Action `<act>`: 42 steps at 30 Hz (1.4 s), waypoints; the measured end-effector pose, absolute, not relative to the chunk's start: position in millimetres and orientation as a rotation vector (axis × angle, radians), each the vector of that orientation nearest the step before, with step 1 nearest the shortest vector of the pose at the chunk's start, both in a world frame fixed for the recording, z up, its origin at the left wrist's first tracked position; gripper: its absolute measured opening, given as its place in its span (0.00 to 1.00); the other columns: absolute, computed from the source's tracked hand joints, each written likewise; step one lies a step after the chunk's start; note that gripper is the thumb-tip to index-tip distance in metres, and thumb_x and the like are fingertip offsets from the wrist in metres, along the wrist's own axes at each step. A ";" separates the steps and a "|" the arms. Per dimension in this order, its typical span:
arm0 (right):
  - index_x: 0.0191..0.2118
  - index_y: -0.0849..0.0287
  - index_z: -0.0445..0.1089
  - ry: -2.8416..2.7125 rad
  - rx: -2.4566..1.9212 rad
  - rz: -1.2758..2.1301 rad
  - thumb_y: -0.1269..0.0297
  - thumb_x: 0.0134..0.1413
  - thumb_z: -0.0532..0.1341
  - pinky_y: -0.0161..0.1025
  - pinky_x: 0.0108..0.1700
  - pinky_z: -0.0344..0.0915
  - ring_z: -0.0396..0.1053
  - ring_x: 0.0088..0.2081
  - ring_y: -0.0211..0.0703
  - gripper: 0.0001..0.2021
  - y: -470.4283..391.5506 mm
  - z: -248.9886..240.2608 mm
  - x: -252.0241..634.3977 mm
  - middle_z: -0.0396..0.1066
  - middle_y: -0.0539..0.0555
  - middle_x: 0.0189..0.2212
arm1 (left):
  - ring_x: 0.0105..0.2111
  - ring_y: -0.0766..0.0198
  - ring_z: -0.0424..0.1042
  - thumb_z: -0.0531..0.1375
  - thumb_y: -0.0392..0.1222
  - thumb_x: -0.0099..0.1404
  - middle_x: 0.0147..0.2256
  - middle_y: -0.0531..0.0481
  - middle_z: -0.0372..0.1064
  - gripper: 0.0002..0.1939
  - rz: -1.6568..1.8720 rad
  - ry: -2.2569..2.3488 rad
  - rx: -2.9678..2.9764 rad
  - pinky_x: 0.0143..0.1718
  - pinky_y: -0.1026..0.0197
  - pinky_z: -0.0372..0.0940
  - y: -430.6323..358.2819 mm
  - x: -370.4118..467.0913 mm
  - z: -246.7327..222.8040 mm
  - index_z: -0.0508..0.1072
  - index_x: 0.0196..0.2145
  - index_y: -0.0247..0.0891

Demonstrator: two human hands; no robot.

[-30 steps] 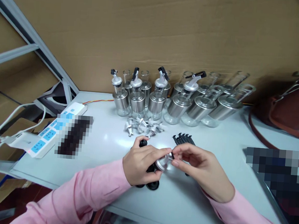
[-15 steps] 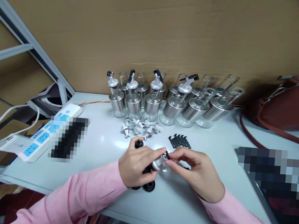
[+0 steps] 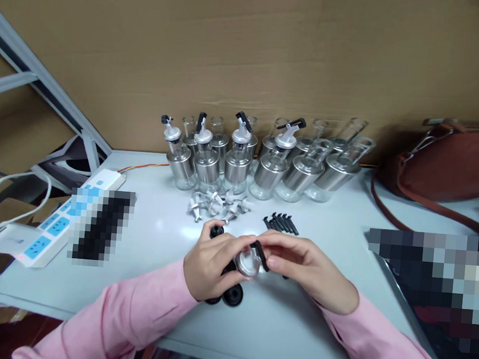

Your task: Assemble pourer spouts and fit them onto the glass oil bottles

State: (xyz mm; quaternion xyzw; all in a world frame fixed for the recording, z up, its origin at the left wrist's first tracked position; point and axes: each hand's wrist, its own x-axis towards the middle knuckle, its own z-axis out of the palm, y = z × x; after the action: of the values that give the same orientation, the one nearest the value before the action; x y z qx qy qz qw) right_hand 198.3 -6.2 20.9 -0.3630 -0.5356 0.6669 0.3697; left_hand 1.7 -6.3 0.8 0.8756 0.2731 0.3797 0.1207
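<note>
My left hand [image 3: 212, 263] grips a silver pourer cap [image 3: 247, 263] between thumb and fingers. Against its top, my right hand [image 3: 307, 265] pinches a small black lever [image 3: 260, 255]. Round black caps [image 3: 232, 294] lie under and beside my left hand, partly hidden by it. Beyond my hands are a heap of silver pourer parts [image 3: 215, 204] and a row of loose black levers [image 3: 281, 223]. Glass bottles with steel sleeves [image 3: 237, 165] stand behind; several in the front row carry silver pourers with black levers.
On the left lie a white power strip [image 3: 73, 216] with cables and a pixelated dark object [image 3: 105, 224]. A metal frame [image 3: 36, 69] rises there. To the right are a brown bag [image 3: 452, 163] and a pixelated dark flat item [image 3: 433, 300]. Cardboard [image 3: 250, 47] backs the table [image 3: 294, 333].
The black lever now stands out at the cap's top, its length visible between my hands. The cap has tilted more upright. The whole view has shifted slightly, moving the scene to the left.
</note>
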 end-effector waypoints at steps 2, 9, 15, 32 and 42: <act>0.37 0.58 0.74 -1.502 -0.891 1.659 0.59 0.50 0.62 0.38 0.42 0.64 0.66 0.38 0.40 0.10 -6.5 23.9 198.4 0.69 0.54 0.34 | 0.31 0.63 0.72 0.53 0.47 0.66 0.35 0.46 0.73 0.21 1.116 0.773 2.555 0.50 0.52 0.48 -5.7 1.2 -0.2 0.56 0.52 0.34; 0.41 0.58 0.72 -1.660 -0.834 1.621 0.55 0.54 0.59 0.38 0.39 0.60 0.62 0.35 0.40 0.14 -8.3 22.5 201.3 0.64 0.54 0.33 | 0.29 0.64 0.71 0.53 0.46 0.66 0.33 0.48 0.73 0.19 1.063 0.757 2.582 0.50 0.51 0.47 -5.9 0.9 -0.1 0.58 0.51 0.34; 0.39 0.59 0.71 -1.683 -0.807 1.604 0.55 0.55 0.58 0.39 0.40 0.58 0.61 0.35 0.41 0.14 -9.5 22.5 199.6 0.64 0.54 0.33 | 0.26 0.65 0.69 0.53 0.45 0.66 0.32 0.49 0.73 0.18 1.083 0.748 2.596 0.51 0.51 0.46 -6.0 1.0 2.7 0.59 0.50 0.34; 0.43 0.58 0.71 -1.699 -0.781 1.605 0.57 0.53 0.60 0.40 0.42 0.61 0.64 0.37 0.41 0.14 -11.0 21.9 201.4 0.67 0.54 0.35 | 0.26 0.65 0.68 0.52 0.47 0.66 0.31 0.50 0.72 0.19 1.079 0.792 2.571 0.51 0.49 0.46 -7.2 0.2 1.6 0.58 0.51 0.34; 0.42 0.59 0.70 -1.663 -0.889 1.606 0.57 0.53 0.60 0.39 0.41 0.62 0.65 0.35 0.40 0.14 -10.8 21.2 199.6 0.70 0.53 0.34 | 0.27 0.65 0.70 0.52 0.47 0.66 0.33 0.50 0.73 0.20 1.056 0.858 2.568 0.52 0.48 0.45 -7.0 0.5 2.6 0.57 0.52 0.36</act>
State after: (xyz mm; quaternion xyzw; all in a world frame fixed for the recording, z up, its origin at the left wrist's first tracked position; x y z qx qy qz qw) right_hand 199.6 -10.8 21.2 -0.3394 -0.6347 0.6129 0.3261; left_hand 0.5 -7.0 2.6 0.8775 0.2931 0.3609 0.1175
